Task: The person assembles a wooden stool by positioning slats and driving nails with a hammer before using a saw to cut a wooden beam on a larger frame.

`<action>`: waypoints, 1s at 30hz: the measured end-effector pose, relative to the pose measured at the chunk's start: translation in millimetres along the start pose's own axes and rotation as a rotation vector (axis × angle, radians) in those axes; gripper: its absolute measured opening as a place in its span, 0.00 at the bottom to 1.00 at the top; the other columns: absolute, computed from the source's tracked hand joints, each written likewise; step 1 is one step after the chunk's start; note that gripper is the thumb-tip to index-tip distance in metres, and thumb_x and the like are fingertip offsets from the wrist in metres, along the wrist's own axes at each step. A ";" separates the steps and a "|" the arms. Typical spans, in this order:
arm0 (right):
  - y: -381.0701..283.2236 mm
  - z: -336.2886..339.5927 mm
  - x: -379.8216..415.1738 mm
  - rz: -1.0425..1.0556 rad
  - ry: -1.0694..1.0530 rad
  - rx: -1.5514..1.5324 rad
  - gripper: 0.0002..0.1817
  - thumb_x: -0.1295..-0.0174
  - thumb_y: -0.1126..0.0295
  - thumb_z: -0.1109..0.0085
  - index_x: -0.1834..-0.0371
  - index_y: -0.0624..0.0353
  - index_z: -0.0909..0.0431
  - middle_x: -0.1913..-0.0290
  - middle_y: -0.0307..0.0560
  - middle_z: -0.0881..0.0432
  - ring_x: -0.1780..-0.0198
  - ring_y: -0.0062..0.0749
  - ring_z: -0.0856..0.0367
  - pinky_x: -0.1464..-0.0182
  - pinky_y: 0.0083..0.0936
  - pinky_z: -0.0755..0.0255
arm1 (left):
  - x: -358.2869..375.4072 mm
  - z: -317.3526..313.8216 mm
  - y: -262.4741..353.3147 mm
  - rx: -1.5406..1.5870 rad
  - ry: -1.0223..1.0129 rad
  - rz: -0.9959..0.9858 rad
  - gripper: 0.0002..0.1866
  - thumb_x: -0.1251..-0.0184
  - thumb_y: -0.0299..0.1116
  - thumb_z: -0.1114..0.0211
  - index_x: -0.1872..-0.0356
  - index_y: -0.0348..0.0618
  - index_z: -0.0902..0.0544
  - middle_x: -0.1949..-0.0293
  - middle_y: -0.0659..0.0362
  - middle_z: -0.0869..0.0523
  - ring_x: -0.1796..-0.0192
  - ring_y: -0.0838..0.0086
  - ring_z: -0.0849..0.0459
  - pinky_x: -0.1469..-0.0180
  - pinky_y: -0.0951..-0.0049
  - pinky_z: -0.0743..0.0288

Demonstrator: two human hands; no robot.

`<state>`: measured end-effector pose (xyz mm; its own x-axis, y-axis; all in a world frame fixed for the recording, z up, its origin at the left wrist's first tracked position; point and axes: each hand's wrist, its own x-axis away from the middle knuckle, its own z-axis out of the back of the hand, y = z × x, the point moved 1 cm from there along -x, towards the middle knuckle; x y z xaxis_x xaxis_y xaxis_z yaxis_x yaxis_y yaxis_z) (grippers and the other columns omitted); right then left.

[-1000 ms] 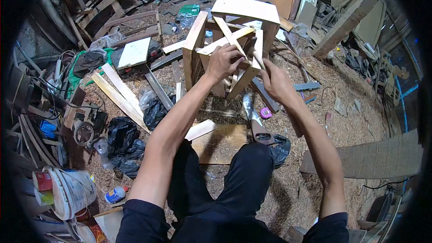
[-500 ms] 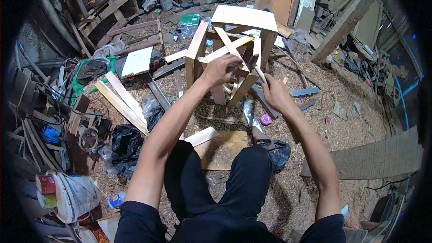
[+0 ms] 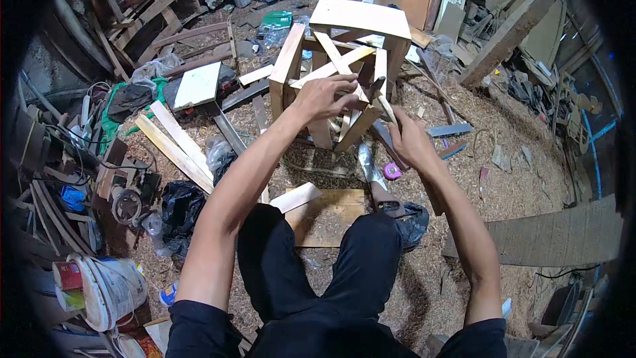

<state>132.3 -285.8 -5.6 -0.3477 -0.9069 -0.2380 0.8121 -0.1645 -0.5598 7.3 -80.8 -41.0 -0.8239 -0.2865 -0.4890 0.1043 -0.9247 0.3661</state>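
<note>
My right hand [image 3: 412, 138] is wrapped round the pale wooden handle of a hammer [image 3: 385, 107]; its dark head is up at the front right corner of a wooden stool frame [image 3: 286, 59]. Two pale slats [image 3: 331, 53] cross each other in an X inside the frame. At the near end of the slats, beside the hammer head, my left hand [image 3: 323, 99] has its fingers curled in a pinch. Whatever lies between those fingertips is too small or hidden to make out.
A handsaw [image 3: 374, 176] and a pink tape measure [image 3: 392, 171] lie on the shavings before the frame. A stool with a pale top [image 3: 361, 18] stands behind. Loose boards [image 3: 175, 149] lie left, a plank [image 3: 324, 222] by my knees, a post [image 3: 510, 33] right.
The hammer head and my right hand have shifted very slightly. My left fingers have re-set at the corner, with the index finger stretched a little further. The view has tilted slightly.
</note>
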 end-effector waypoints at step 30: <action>-20.4 7.2 -18.7 0.040 0.002 0.106 0.16 0.35 0.71 0.51 0.47 0.69 0.31 0.73 0.74 0.23 0.66 0.68 0.22 0.64 0.52 0.28 | -6.3 -8.3 -5.0 -0.038 0.067 -0.005 0.11 0.40 0.39 0.34 0.57 0.53 0.14 0.49 0.70 0.16 0.57 0.68 0.14 0.59 0.70 0.19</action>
<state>125.7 -268.3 15.9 -0.3151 -0.9128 -0.2597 0.8702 -0.1687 -0.4630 16.7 -76.5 -46.3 -0.7853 -0.2968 -0.5433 0.1221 -0.9346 0.3341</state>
